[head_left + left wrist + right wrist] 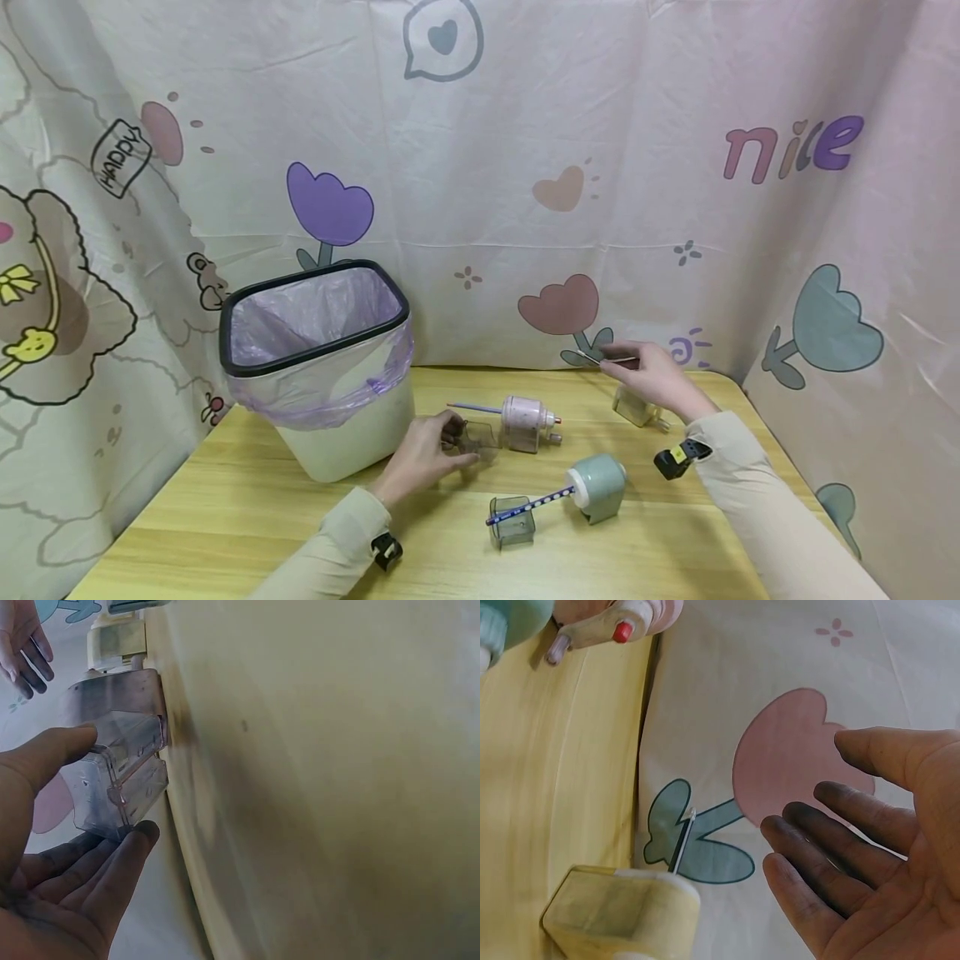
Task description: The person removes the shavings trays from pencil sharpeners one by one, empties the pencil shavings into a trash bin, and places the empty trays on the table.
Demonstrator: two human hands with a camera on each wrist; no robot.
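My left hand (427, 454) grips a clear shavings box (124, 776), thumb on its top edge and fingers below. Right beside the box stands a pink pencil sharpener (523, 423) with a bluish pencil (476, 407) sticking out to the left. My right hand (870, 832) hovers with fingers extended and nothing in its palm. Close by it is a yellowish sharpener (622, 911), partly hidden by the hand in the head view, with a dark, pale-tipped pencil (682, 841) standing out of it.
Nearer the front, a grey-green sharpener (600, 487) holds a dotted blue pencil (543, 502), which crosses over a grey transparent box (517, 533). A white bin (352, 454) with a purple liner and black rim stands at the left. A printed curtain (465, 167) closes the back.
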